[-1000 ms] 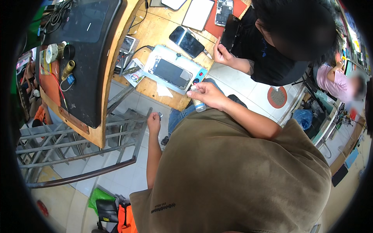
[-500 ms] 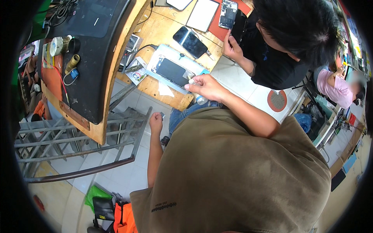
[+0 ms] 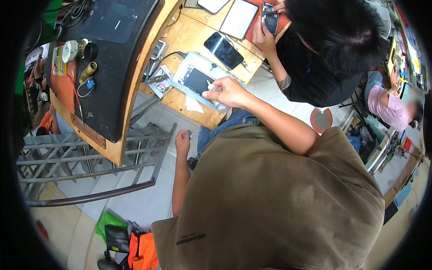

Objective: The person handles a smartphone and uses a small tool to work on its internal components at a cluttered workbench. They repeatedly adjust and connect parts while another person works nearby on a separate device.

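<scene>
On the wooden bench, a dark phone screen panel (image 3: 195,81) lies on a pale blue plate-like device (image 3: 194,57) with a black cable. Above the panel's near right end, my right hand (image 3: 229,92) is closed around what looks like a small clear bottle (image 3: 221,107) with a pale tip; fingers cover its middle. Down beside the bench, away from the panel, my left hand (image 3: 182,141) is closed on a small dark flat piece (image 3: 190,133), too small to name. A white paper scrap (image 3: 193,104) lies at the device's near edge.
A black phone (image 3: 223,50) lies beyond the device, and a printed card (image 3: 160,81) to its left. At the right, a co-worker in black holds an opened phone (image 3: 270,21). A black-matted bench (image 3: 105,67) and a metal railing (image 3: 94,193) stand left.
My right hand has moved left and inward over the panel, carrying the bottle along. My left hand stays nearly put. The co-worker now has both hands on the opened phone.
</scene>
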Demonstrator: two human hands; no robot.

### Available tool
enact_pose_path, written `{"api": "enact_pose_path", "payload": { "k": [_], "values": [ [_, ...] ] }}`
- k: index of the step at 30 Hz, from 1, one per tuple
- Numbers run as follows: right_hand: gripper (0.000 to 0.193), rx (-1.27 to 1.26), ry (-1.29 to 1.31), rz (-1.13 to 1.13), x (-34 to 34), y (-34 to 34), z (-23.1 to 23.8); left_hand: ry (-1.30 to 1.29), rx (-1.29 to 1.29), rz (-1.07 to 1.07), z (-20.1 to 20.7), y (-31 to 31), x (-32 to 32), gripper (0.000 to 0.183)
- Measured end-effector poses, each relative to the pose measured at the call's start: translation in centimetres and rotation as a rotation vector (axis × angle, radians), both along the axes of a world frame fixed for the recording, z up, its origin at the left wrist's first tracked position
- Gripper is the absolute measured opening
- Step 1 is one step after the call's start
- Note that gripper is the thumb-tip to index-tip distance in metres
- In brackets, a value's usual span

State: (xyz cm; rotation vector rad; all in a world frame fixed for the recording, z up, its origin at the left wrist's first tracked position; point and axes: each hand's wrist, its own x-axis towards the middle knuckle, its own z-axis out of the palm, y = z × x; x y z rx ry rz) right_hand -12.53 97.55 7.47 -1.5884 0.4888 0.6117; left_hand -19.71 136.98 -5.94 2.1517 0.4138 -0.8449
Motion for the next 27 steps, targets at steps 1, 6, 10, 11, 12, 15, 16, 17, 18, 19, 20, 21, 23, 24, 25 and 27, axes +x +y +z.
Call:
{"api": "enact_pose_path", "payload": {
  "k": [1,6,10,11,12,15,16,17,18,19,20,21,23,24,25,27],
  "values": [
    [0.04,-0.02,0.007,0.013,0.4,0.0,0.3,-0.001,0.0,0.0,0.0,0.0,0.0,0.013],
    [0.038,-0.008,0.008,0.002,1.6,0.0,1.0,0.005,0.001,0.026,0.0,-0.2,-0.2,0.013],
    [0.038,-0.061,-0.032,0.057,2.6,0.1,0.3,0.011,0.006,0.036,-0.1,-0.3,-0.4,0.013],
    [0.038,-0.088,-0.037,0.074,2.9,0.2,0.1,0.048,0.018,0.068,-0.2,-0.3,-0.5,0.013],
    [0.039,-0.087,-0.073,0.084,3.0,0.1,0.0,0.008,0.004,0.046,-0.2,-0.3,-0.5,0.013],
    [0.042,-0.114,-0.101,0.126,3.4,-0.2,-0.3,0.01,0.004,0.071,-0.1,-0.6,-0.6,0.014],
    [0.044,-0.11,-0.106,0.126,3.4,-0.3,-0.3,0.012,0.006,0.078,0.0,-0.7,-0.6,0.014],
    [0.045,-0.103,-0.11,0.128,3.5,-0.4,-0.2,0.046,0.014,0.114,0.1,-0.8,-0.6,0.014],
    [0.046,-0.116,-0.112,0.139,3.6,-0.5,-0.1,0.021,0.007,0.092,0.2,-0.9,-0.6,0.014],
    [0.047,-0.127,-0.114,0.152,3.7,-0.6,0.0,0.028,0.005,0.099,0.2,-1.0,-0.6,0.014],
    [0.048,-0.138,-0.116,0.164,3.8,-0.8,0.2,0.055,-0.004,0.137,0.2,-1.2,-0.5,0.014],
    [0.048,-0.136,-0.119,0.17,3.9,-0.9,0.4,0.03,0.006,0.104,0.3,-1.3,-0.5,0.015],
    [0.048,-0.153,-0.114,0.184,4.1,-1.2,0.9,0.044,0.01,0.131,0.5,-1.8,-0.3,0.015],
    [0.048,-0.146,-0.17,0.15,4.1,-1.4,1.2,0.007,0.01,0.096,0.8,-2.2,-0.1,0.015],
    [0.049,-0.158,-0.216,0.118,4.1,-1.7,1.5,-0.008,0.009,0.092,1.3,-2.6,0.2,0.016],
    [0.052,-0.139,-0.153,0.11,4.6,-3.1,1.4,-0.082,-0.015,0.148,2.8,-3.8,1.2,0.017]
  ]
}}
